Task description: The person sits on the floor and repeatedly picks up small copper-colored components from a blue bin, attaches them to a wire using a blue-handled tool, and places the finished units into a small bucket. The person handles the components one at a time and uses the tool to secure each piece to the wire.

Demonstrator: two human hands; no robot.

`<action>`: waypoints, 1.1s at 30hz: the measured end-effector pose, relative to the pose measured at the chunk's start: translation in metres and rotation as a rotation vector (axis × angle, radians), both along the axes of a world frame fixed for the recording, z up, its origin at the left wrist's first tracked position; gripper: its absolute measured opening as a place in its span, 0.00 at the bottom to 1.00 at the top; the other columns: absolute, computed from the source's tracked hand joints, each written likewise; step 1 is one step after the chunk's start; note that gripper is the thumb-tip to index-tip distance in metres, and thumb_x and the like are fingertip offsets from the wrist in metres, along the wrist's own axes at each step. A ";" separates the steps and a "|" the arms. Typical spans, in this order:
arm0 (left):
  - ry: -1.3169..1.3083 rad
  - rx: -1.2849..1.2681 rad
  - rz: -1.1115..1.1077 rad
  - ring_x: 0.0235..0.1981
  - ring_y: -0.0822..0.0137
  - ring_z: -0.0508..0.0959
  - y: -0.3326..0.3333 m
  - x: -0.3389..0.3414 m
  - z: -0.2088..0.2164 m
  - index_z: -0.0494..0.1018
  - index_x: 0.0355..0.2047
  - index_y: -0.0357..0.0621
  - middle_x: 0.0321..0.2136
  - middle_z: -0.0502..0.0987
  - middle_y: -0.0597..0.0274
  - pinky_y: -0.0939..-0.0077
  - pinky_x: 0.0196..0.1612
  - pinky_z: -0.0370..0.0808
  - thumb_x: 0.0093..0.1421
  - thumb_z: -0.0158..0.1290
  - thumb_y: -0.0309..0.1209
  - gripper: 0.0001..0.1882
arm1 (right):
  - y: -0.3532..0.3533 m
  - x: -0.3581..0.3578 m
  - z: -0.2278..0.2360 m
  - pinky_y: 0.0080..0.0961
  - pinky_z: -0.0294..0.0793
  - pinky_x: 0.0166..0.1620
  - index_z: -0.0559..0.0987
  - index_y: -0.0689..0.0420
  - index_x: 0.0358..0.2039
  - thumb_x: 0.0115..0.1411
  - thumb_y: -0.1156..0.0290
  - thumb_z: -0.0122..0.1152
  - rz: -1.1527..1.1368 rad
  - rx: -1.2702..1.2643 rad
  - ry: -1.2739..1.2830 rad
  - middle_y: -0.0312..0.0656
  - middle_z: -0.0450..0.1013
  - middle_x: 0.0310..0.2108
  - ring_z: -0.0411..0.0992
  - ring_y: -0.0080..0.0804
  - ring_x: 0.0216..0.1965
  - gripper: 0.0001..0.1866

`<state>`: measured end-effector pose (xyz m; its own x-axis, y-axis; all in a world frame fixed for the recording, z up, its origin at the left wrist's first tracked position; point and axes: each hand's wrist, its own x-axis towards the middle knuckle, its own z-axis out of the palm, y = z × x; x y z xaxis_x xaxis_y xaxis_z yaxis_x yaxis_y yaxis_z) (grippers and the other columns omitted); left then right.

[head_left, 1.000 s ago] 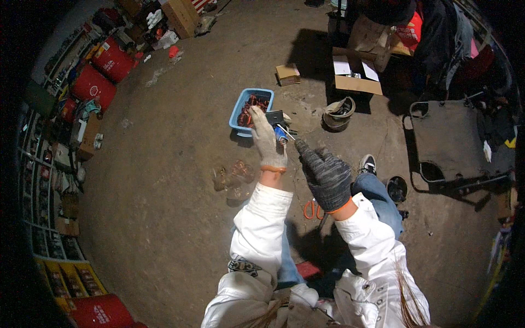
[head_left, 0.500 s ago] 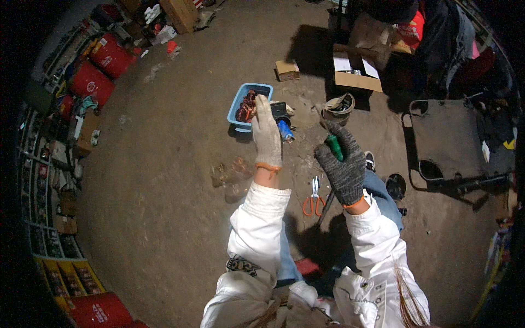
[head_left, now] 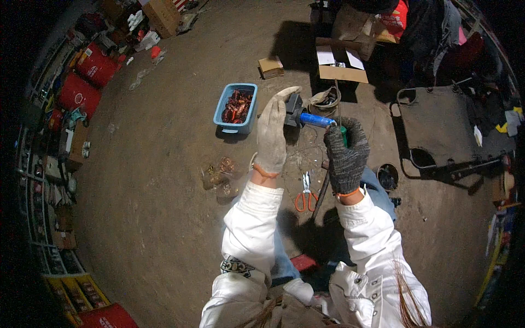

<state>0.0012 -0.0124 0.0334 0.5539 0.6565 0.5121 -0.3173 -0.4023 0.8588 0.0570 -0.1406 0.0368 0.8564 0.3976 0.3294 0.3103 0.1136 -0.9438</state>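
My left hand (head_left: 272,136), in a whitish glove, reaches forward with its fingers stretched out. A dark block-like piece (head_left: 293,109) is directly beside its palm; whether they touch is hard to tell. From the block a blue cylinder (head_left: 317,119) points right toward my right hand. My right hand (head_left: 348,154), in a dark grey glove, is closed around a green-handled screwdriver (head_left: 344,135). Its thin shaft (head_left: 338,101) points away from me, just past the cylinder's end. Left of my left hand stands a blue tub (head_left: 220,109) holding reddish-brown copper-like pieces (head_left: 237,106).
Orange-handled pliers (head_left: 306,194) and a hammer-like tool (head_left: 321,195) lie near my legs. Coppery scraps (head_left: 219,174) lie left of my forearm. A round container (head_left: 326,98), an open cardboard box (head_left: 342,74) and a dark folding seat (head_left: 437,131) stand right. Red drums (head_left: 79,92) line the left.
The blue cylinder, earlier pointing toward me, now points right. My left hand has moved from over the tub to beside the dark block. The screwdriver shaft is now beside the cylinder's end.
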 end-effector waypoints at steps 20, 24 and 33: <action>-0.398 -0.960 -0.272 0.12 0.71 0.72 0.009 -0.009 -0.016 0.73 0.36 0.33 0.23 0.77 0.55 0.87 0.12 0.67 0.64 0.38 0.56 0.33 | -0.022 0.012 0.028 0.30 0.74 0.37 0.79 0.61 0.38 0.55 0.72 0.60 0.408 -0.299 -0.333 0.50 0.76 0.34 0.76 0.42 0.34 0.11; -0.342 -0.877 -0.228 0.13 0.73 0.72 0.006 -0.012 -0.012 0.74 0.34 0.36 0.22 0.77 0.58 0.87 0.14 0.68 0.64 0.37 0.56 0.32 | -0.020 0.011 0.028 0.31 0.74 0.39 0.79 0.60 0.39 0.56 0.72 0.59 0.408 -0.259 -0.344 0.50 0.76 0.35 0.76 0.42 0.36 0.11; -0.306 -0.738 -0.109 0.14 0.76 0.70 -0.002 -0.008 -0.004 0.74 0.33 0.37 0.22 0.75 0.63 0.88 0.16 0.66 0.65 0.36 0.54 0.30 | -0.022 0.014 0.024 0.32 0.74 0.42 0.79 0.60 0.40 0.57 0.69 0.57 0.444 -0.364 -0.307 0.50 0.76 0.36 0.76 0.43 0.37 0.12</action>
